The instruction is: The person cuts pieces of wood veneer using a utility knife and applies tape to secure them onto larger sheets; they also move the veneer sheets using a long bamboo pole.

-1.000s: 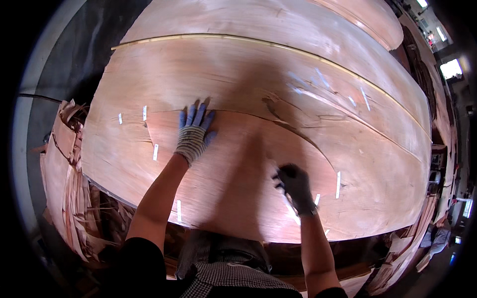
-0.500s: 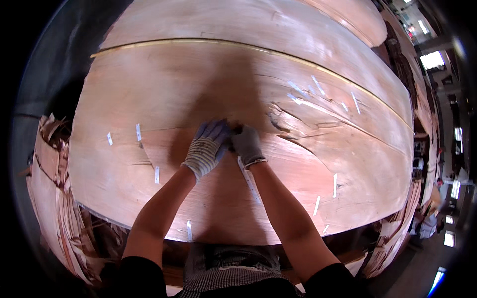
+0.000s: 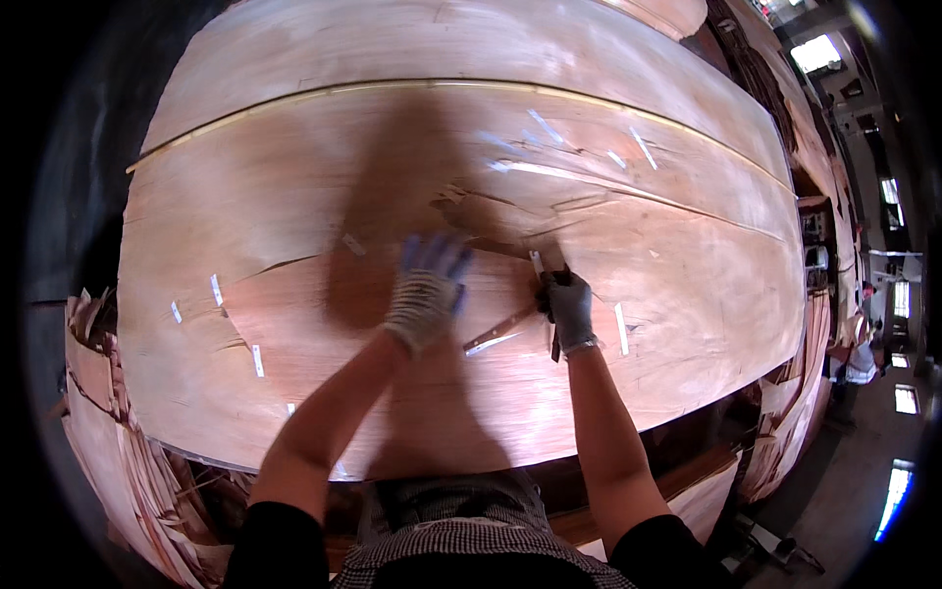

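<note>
A large pinkish-brown wood veneer sheet (image 3: 510, 412) lies before me, with cracks and an inset patch. Over its middle, my left hand (image 3: 427, 294), in a striped glove with bluish fingers, is spread and slightly blurred. My right hand (image 3: 569, 306), in a grey glove with dark fingertips, is closed round a dark narrow tool (image 3: 556, 347) whose kind I cannot make out. A short pale tape strip (image 3: 536, 261) shows at its fingertips. Between the hands slants a narrow dotted strip (image 3: 505, 331), brown with a white edge. Left of my left hand, a shaded tape strip (image 3: 354, 243) lies by a crack.
A long thin yellowish rod (image 3: 432, 83) crosses the far part of the sheet. More white tape strips (image 3: 621, 329) dot the surface. A torn, raised split (image 3: 481, 218) lies beyond my hands. Ragged veneer stacks (image 3: 128, 442) stand at the left and right edges.
My hands have moved apart, the right one going rightward to the patch's right side. The view has shifted, and the shaded tape strip left of my left hand now shows.
</note>
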The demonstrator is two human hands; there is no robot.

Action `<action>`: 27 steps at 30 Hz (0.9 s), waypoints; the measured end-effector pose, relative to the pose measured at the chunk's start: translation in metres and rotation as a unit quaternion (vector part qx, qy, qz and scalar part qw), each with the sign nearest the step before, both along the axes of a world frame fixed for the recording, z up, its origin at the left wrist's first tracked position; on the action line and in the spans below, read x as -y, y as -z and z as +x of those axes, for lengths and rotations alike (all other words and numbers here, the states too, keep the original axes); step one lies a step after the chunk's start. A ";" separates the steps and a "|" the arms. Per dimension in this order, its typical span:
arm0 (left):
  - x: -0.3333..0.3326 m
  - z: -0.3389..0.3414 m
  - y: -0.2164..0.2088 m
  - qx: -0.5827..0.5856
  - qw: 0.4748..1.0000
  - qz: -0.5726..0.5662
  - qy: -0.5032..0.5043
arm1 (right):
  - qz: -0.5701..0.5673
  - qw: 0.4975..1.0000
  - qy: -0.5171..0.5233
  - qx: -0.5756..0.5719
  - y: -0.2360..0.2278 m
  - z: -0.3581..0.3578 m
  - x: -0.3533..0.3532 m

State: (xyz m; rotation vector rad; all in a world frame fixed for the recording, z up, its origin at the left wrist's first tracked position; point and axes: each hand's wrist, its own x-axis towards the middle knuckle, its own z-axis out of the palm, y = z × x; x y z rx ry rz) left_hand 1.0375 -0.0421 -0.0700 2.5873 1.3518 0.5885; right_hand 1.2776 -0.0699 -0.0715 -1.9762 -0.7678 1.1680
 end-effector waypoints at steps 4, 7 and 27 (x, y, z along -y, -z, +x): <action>-0.003 0.090 0.015 -0.029 0.993 -0.038 0.109 | -0.008 0.999 -0.018 0.050 0.010 0.003 -0.006; -0.006 0.105 0.032 -0.075 0.987 0.003 0.143 | 0.115 0.982 -0.068 0.137 0.035 0.007 0.005; 0.318 -0.171 0.021 -0.219 0.847 -0.161 -0.456 | -0.143 0.885 -0.422 -0.138 -0.109 -0.038 0.189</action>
